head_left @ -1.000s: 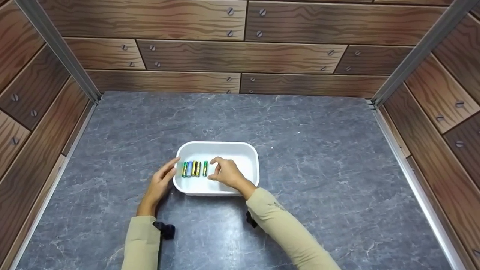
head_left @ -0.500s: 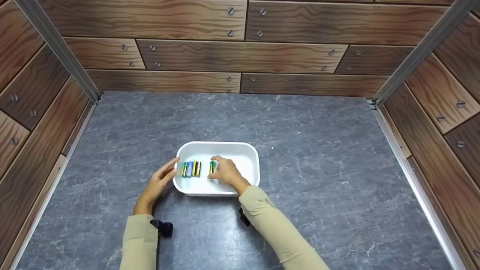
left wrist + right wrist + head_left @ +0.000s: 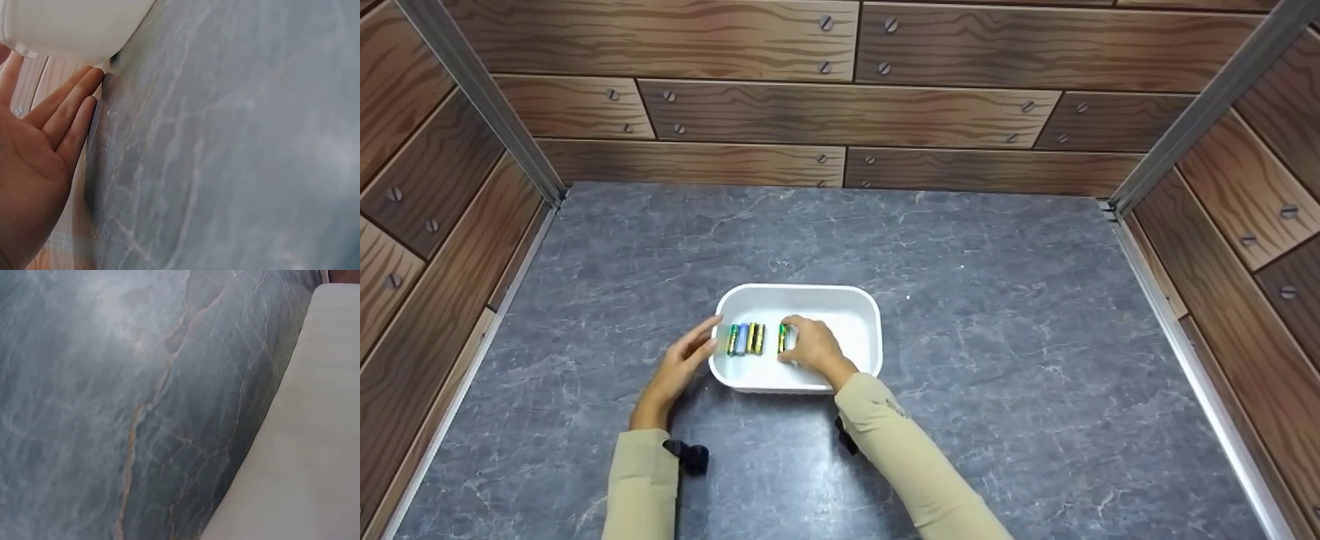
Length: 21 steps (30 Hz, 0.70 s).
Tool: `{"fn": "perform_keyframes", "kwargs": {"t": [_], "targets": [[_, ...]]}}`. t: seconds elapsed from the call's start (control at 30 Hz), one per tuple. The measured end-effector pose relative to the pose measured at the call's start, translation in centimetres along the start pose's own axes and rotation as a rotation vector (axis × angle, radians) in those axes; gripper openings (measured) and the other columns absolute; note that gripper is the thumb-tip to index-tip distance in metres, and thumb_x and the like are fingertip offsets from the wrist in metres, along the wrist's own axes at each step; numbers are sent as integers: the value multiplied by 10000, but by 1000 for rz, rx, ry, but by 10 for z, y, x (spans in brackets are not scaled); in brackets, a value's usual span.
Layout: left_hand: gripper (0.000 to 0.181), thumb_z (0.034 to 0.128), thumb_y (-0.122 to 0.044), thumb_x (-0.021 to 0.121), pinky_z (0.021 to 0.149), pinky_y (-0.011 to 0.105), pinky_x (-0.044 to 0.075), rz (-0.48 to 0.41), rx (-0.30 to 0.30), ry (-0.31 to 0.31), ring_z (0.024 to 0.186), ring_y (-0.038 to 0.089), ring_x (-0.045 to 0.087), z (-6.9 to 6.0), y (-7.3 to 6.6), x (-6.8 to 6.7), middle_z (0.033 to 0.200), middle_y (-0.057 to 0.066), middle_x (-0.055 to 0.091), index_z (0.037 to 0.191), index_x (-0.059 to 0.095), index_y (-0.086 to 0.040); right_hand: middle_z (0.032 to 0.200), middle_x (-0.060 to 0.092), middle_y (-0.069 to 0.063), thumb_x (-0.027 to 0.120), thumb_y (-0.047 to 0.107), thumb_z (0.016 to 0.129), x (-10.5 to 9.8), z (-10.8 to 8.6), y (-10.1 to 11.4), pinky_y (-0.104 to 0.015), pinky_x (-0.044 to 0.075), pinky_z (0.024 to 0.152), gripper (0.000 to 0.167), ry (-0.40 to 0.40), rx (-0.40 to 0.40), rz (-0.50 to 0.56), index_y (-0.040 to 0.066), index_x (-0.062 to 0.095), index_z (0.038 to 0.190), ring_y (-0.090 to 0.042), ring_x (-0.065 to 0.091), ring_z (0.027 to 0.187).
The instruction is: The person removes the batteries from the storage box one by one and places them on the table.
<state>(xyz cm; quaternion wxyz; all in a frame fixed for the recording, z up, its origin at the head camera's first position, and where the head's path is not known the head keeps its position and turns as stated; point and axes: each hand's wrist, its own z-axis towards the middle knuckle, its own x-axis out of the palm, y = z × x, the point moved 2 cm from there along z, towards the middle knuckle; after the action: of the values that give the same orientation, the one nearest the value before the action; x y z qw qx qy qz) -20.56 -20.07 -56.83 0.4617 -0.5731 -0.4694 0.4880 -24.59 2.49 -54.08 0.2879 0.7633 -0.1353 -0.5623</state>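
Observation:
A white plastic tray stands on the grey marbled surface in the head view. My left hand is at its left side, fingers extended against the rim and outer wall. In the left wrist view that hand has straight fingers, with the tray wall above them. Inside the tray my right hand pinches a green-and-gold battery between thumb and fingertips, one at each end. To its left lie several batteries side by side, among them a green one, a blue one and a gold-and-black one.
Wood-patterned panels enclose the back and both sides, with metal posts at the corners. The marbled surface extends all around the tray. The right wrist view shows only the surface and the pale tray wall; the right hand is hidden there.
My right hand has closed its thumb and fingers on the lone battery, which now lies a little further right, away from the row. The left hand stays at the tray's left side.

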Motion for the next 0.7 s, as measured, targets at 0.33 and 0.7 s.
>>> {"fn": "perform_keyframes", "kwargs": {"t": [0.33,0.7], "targets": [[445,971,-99,549,948,116,409,28,-21,-13,1024,-99,565,2,0,0,1374,227,560,1412,490,-75,927,704,-109,848,213,717,-7,0,-2,-323,499,773,562,2,-33,-48,98,639,1226,-156,538,779],[452,971,-139,563,950,125,416,33,-39,-23,1079,-41,567,0,1,0,1396,201,551,1415,491,-101,886,689,-107,836,248,740,-19,-6,2,-250,428,662,561,30,-69,-29,100,635,1242,-109,494,716]]}}
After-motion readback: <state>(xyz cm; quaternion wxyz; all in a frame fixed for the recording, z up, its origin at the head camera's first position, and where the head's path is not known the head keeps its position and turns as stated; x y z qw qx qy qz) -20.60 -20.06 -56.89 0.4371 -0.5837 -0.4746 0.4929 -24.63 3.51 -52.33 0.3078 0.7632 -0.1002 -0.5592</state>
